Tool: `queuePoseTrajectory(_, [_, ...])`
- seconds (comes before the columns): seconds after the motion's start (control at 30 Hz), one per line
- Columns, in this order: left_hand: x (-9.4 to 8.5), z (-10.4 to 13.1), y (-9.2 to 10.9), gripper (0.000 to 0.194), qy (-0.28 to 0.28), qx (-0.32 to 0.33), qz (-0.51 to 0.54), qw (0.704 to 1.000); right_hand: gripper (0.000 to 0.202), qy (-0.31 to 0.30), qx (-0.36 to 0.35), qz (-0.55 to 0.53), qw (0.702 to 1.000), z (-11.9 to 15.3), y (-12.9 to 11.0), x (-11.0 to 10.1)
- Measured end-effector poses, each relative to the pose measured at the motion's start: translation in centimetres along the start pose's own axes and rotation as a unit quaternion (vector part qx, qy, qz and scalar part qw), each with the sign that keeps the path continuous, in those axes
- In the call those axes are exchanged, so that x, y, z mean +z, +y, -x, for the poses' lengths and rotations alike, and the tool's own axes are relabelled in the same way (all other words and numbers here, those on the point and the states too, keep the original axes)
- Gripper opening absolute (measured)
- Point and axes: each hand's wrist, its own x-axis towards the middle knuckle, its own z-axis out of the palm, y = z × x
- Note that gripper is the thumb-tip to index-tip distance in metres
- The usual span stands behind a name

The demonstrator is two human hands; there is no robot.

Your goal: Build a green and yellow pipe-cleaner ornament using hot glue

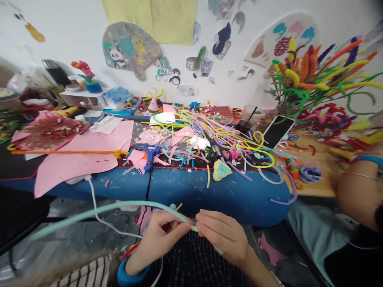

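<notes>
A: Head view, entry one. Largest item: the bench [191,195], blue padded front edge, top buried in craft material. Pink paper sheets [74,159] cover its left part. A loose heap of pipe cleaners [221,135], yellow, lilac, pink and blue, fills the middle.

B: Right side?

A: A bunch of upright pipe cleaners [314,75], orange, green and yellow, stands at the far right. Just left of it a black phone [278,131] leans, screen dark. Another person's forearm [359,187], with a blue band and a thin bracelet, enters from the right edge.

B: Smaller items on the bench?

A: Blue glue gun [149,153] lying near the front edge, centre left. A small yellow and mint knitted-looking piece [221,170] sits right at the front edge.

B: Now the hands.

A: Both are low in frame, in front of the bench, over the lap. The left hand [160,235] has its grip pinched together on a long mint pipe cleaner [98,210], which arcs away to the left. The right hand [224,235] has its grip closed on the same pipe cleaner at its near end. Fingertips of the two hands are almost touching; a short yellow-green bit [194,229] shows between them.

B: Wrist detail?

A: Blue cuff [128,275] on the left wrist.
</notes>
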Motion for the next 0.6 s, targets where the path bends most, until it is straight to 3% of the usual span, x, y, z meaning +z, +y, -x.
queuePoseTrajectory(0.1, [0.0,-0.3,-0.1,0.030,-0.101,-0.068,0.033,0.992,0.012,-0.043,-0.103,0.073,0.991,-0.5,0.4,-1.0])
queuePoseTrajectory(0.17, [0.2,-0.4,-0.1,0.030,-0.122,-0.069,0.040,0.989,0.012,-0.037,-0.100,0.073,0.992,-0.3,0.5,-1.0])
queuePoseTrajectory(0.23, [0.6,-0.3,-0.1,0.026,-0.076,-0.026,0.007,0.997,0.016,0.011,-0.005,0.015,1.000,0.2,0.2,-0.2])
queuePoseTrajectory(0.3, [1.1,-0.3,-0.1,0.020,-0.006,0.056,-0.069,0.996,0.016,0.068,0.161,-0.087,0.981,0.6,-0.5,0.9])
queuePoseTrajectory(0.37, [1.5,-0.2,0.0,0.017,0.054,0.160,-0.169,0.971,0.005,0.112,0.306,-0.180,0.928,0.8,-1.3,1.9])
queuePoseTrajectory(0.43, [1.6,-0.2,0.0,0.016,0.097,0.255,-0.264,0.925,0.008,0.142,0.408,-0.246,0.867,0.6,-2.0,2.4])
queuePoseTrajectory(0.53, [1.3,-0.3,-0.4,0.015,0.138,0.338,-0.349,0.863,0.017,0.142,0.520,-0.340,0.771,0.2,-2.7,2.4])
queuePoseTrajectory(0.6, [0.8,-0.4,-0.7,0.013,0.126,0.373,-0.358,0.847,0.022,0.124,0.566,-0.400,0.710,0.0,-2.9,2.3])
